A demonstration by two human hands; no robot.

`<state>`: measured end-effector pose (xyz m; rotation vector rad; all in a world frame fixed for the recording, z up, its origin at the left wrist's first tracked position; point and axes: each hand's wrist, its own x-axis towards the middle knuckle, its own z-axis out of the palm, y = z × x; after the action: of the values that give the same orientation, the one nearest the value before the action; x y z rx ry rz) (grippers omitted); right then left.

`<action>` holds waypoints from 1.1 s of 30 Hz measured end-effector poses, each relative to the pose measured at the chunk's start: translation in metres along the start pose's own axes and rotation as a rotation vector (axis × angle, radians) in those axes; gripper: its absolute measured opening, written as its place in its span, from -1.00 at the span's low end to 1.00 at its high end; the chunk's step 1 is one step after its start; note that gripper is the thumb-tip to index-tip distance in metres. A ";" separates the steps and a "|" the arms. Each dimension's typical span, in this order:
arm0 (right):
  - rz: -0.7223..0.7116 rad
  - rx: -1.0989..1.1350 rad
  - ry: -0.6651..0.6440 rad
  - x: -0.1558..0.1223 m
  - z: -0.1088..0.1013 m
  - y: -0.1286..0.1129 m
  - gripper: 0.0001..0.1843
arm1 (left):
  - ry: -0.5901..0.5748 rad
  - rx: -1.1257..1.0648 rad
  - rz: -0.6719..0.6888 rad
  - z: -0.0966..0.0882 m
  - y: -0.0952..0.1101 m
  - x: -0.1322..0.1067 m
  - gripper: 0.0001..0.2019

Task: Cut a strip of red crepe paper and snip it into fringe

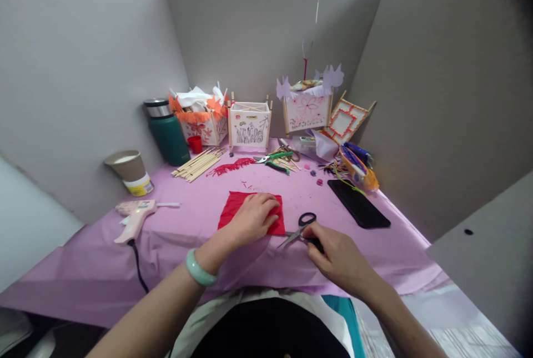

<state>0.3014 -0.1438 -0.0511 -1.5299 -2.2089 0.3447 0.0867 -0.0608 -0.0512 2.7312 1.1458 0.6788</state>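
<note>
My left hand rests palm down on a red paper sheet lying on the purple table cover, fingers curled on its right edge. Just to the right, my right hand closes its fingers on the lower handle of black-handled scissors that lie on the cover, blades pointing left toward the red sheet. A pale green bangle sits on my left wrist.
A pink glue gun lies at the left with its black cord. Bamboo sticks, a red fringe strip, green pliers and a black phone lie farther back. Paper lanterns, a green flask and a paper cup stand near the grey walls.
</note>
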 end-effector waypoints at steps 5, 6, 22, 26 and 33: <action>-0.065 -0.063 0.058 -0.002 0.008 -0.001 -0.81 | -0.146 0.094 0.130 0.009 -0.008 0.013 -0.59; -0.080 -0.081 0.074 -0.002 0.010 -0.001 -0.82 | -0.160 0.110 0.140 0.012 -0.008 0.013 -0.57; -0.166 -0.100 0.170 -0.001 0.027 -0.008 -0.83 | -0.221 0.159 0.126 0.019 -0.007 0.004 -0.47; -0.179 -0.091 0.180 -0.001 0.030 -0.009 -0.84 | -0.245 0.163 0.126 0.021 -0.008 0.005 -0.45; -0.220 -0.081 0.224 -0.008 0.032 -0.003 -0.85 | -0.284 0.205 0.136 0.024 -0.011 0.007 -0.38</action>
<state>0.2857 -0.1511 -0.0798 -1.2780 -2.2050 0.0145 0.0940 -0.0462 -0.0730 2.9715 1.0226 0.1814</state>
